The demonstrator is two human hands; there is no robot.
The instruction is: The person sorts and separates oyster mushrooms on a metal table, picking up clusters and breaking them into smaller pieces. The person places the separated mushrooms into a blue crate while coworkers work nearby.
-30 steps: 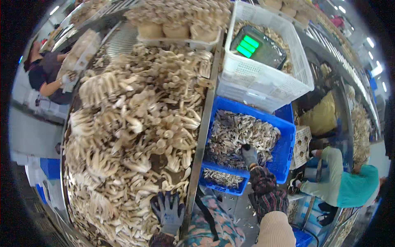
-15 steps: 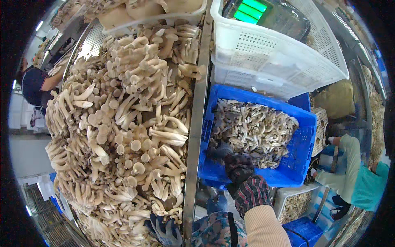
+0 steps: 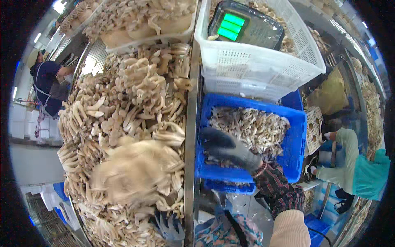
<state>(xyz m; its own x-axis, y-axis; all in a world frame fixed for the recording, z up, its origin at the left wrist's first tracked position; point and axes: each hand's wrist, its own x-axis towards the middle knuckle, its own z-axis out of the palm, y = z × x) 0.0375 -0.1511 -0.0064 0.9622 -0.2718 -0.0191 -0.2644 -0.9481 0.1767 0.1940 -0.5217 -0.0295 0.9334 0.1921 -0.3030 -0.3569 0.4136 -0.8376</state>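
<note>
My left hand (image 3: pixel 168 227), in a grey-and-dark work glove, lies low against the near right edge of a heap of pale brown mushrooms (image 3: pixel 103 119), fingers spread and holding nothing visible. A large mushroom clump (image 3: pixel 135 171), smeared by motion, is over the middle of the heap, apart from both hands. My right hand (image 3: pixel 228 148), gloved alike, reaches over the left side of a blue crate (image 3: pixel 297 142); its dark fingers stretch toward the metal table edge, with nothing seen in them. Inside the crate lie many small mushroom pieces (image 3: pixel 255 127).
Beyond the blue crate stands a white perforated crate (image 3: pixel 255 61), with a scale (image 3: pixel 247 25) showing a lit green display in it. A metal rail (image 3: pixel 190 144) divides heap from crates. A co-worker in dark clothing (image 3: pixel 51 84) is at far left; another person's teal garment (image 3: pixel 370 175) shows at right.
The blurred mushroom clump has appeared over the heap. My right hand has lifted from the crate's near left corner and shows more fully. My left hand has shifted slightly right; the view has moved.
</note>
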